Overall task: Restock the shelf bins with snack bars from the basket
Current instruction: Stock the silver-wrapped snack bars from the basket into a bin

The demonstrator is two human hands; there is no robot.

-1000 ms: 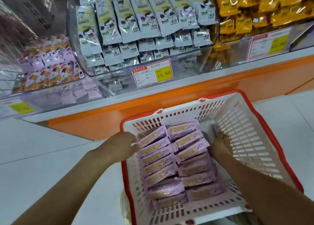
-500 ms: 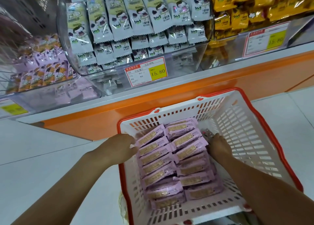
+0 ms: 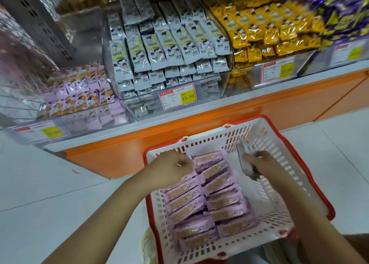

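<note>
Flat, oblong snack bars (image 3: 215,196) in matte lilac wrappers with gold panels are stacked in two overlapping rows along the left side of a white slotted plastic basket (image 3: 209,144) edged in red. The left hand (image 3: 169,169) is set on the far end of the left row with its fingers curled under. Whether its grip is closed on a bar cannot be told. A crinkled silver-grey packet (image 3: 246,160), blurred, is held in the narrow grip of the right hand (image 3: 265,166) above the basket's bare right side. Beyond the basket, a curved clear acrylic bin (image 3: 209,96) is packed with glossy grey-white packets (image 3: 169,50) and fronted by a red-and-yellow price tag (image 3: 177,96). It is flanked by pink packets (image 3: 79,96) on the left and yellow packets (image 3: 269,32) on the right, above an orange shelf base (image 3: 199,122).
</note>
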